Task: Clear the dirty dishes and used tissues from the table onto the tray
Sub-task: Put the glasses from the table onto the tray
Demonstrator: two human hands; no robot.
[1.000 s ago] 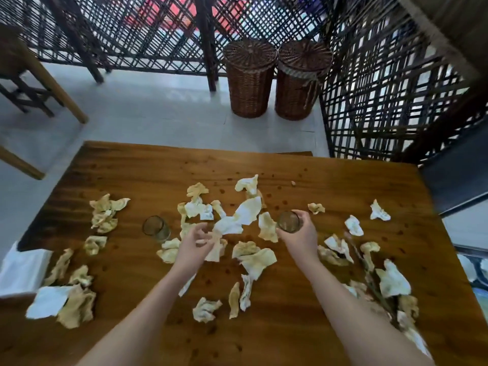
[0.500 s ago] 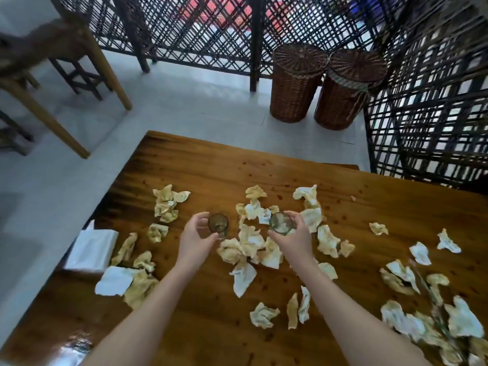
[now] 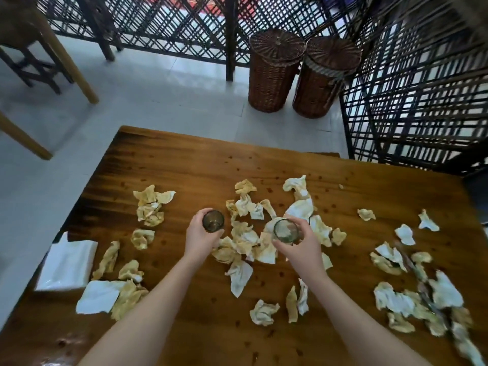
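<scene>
My left hand (image 3: 201,237) grips a small dark glass (image 3: 213,221) above the wooden table (image 3: 184,170). A second clear glass (image 3: 285,231) is held in my right hand (image 3: 299,247), a little to the right of the first. Several crumpled, yellow-stained tissues (image 3: 244,241) lie under and between both hands. More tissues (image 3: 150,204) sit at the left and a further heap (image 3: 412,299) at the right edge. No tray is in view.
A stack of clean white napkins (image 3: 67,264) lies at the table's left edge. Two lidded wicker baskets (image 3: 274,72) stand on the floor beyond the table, against a lattice screen (image 3: 417,88). Wooden chair legs (image 3: 66,62) are at the far left.
My left hand left the tissues, reached the left glass and now grips it. The right hand kept its glass. The view swung to the left.
</scene>
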